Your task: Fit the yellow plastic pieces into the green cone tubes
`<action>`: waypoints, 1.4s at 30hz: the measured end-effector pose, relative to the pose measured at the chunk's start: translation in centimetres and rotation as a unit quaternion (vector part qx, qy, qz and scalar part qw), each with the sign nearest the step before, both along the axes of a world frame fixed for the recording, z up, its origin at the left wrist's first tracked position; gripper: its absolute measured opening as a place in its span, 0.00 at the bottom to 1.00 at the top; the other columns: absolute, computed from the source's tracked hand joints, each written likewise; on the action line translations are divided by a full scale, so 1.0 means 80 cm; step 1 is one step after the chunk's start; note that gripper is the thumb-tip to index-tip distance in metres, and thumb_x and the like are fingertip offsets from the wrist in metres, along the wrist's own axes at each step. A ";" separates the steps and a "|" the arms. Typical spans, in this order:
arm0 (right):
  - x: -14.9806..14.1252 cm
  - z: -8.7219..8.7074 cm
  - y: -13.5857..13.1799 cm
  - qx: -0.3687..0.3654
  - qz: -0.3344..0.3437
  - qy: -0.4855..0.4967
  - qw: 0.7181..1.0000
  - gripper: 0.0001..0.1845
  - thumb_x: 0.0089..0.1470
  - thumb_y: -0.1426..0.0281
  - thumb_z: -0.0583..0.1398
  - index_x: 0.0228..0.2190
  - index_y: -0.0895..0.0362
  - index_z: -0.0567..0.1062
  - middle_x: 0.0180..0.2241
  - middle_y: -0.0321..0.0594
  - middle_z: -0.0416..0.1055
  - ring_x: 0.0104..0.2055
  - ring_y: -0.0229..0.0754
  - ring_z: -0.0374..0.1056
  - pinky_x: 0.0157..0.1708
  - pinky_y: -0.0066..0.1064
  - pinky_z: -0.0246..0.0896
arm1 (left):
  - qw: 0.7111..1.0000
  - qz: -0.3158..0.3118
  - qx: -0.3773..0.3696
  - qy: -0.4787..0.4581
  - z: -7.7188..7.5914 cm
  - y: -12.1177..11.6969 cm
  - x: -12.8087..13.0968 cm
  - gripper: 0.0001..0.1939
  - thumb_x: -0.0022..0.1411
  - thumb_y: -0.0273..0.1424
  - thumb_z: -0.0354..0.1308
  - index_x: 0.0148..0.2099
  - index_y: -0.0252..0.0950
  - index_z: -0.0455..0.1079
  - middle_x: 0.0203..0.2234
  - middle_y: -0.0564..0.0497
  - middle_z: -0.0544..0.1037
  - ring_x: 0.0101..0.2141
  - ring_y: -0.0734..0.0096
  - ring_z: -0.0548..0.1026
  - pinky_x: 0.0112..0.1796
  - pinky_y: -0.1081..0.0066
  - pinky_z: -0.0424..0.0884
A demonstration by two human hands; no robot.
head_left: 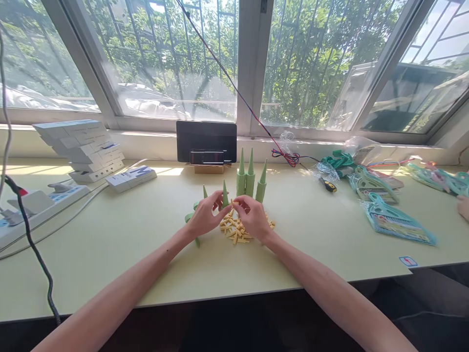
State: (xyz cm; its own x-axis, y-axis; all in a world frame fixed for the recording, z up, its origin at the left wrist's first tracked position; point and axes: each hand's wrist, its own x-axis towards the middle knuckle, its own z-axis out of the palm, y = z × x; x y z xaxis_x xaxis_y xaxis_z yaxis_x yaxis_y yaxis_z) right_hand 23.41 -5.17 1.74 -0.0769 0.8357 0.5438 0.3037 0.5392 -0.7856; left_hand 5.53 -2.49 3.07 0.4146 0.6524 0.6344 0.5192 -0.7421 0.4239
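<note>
My left hand (205, 216) is closed around a small green cone (225, 194), its point upward. Close beside it, my right hand (254, 217) pinches a small tan peg-like piece (232, 202) near the cone. Below both hands lies a loose pile of tan pieces (239, 231), partly covered by the right hand. Just behind stand several green towers (249, 182) with pointed tops. Another green cone (205, 191) and some curved green parts (188, 217) are by my left hand, partly hidden by it.
At the back, a dark tablet (207, 137) stands on a holder. White boxes (90, 146) and a power strip (44, 210) are on the left. To the right are a screwdriver (328, 185) and bagged teal items (397, 222). Another person's hand (463, 207) shows at the right edge.
</note>
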 end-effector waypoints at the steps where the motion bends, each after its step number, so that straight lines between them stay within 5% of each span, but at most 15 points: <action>1: 0.000 0.000 0.000 -0.005 0.000 0.000 1.000 0.11 0.60 0.63 0.56 0.37 0.57 0.75 0.34 0.41 0.75 0.29 0.38 0.67 0.29 0.29 0.63 | 1.000 0.002 0.002 0.000 0.000 0.000 0.000 0.15 0.65 0.37 0.57 0.52 0.38 0.65 0.26 0.56 0.72 0.25 0.75 0.68 0.29 0.74 0.67; 42: 0.003 0.003 0.000 -0.065 0.026 0.017 0.997 0.11 0.58 0.62 0.58 0.36 0.56 0.76 0.28 0.37 0.73 0.24 0.38 0.67 0.25 0.29 0.62 | 1.000 0.010 0.013 -0.002 -0.004 0.003 -0.003 0.09 0.64 0.33 0.55 0.47 0.39 0.68 0.24 0.56 0.70 0.21 0.76 0.65 0.26 0.74 0.66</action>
State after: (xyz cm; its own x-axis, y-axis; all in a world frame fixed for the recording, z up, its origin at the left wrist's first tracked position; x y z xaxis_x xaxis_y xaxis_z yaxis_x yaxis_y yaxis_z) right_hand 23.67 -5.20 1.96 -0.1063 0.8945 0.4342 0.2501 0.4467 -0.8590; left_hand 5.28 -2.23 2.75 0.3985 0.6439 0.6531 0.5327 -0.7422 0.4068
